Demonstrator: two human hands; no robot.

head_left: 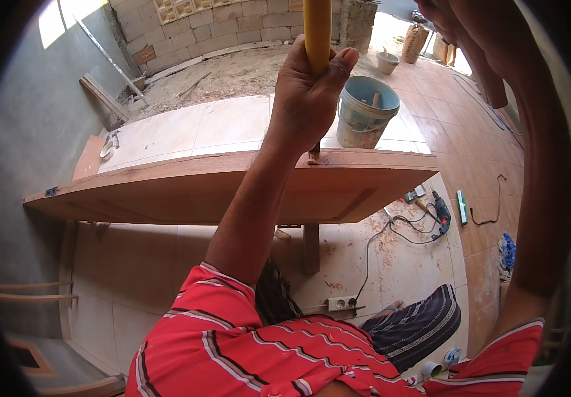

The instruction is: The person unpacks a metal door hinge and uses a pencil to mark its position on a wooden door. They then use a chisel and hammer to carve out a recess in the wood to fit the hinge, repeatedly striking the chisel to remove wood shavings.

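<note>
My left hand (302,99) is closed around the yellow handle of a chisel (317,33). Below my fist, its blade points down onto the upper edge of a wooden panel door (371,157), where a small reddish-brown cut mark shows. The door stands on its long side across the view in front of me. High at the upper right, my right hand (454,23) is raised and closed, partly cut off by the frame. A brown wooden handle (494,89) projects below it; the tool's other end is out of sight.
Behind the door stands a grey-blue bucket (368,109). To the right, a power drill (441,215) lies among wood shavings, its cord running to a white socket block (342,303). A small dark hinge (50,192) sits on the door's left end. A grey wall (24,132) borders the left.
</note>
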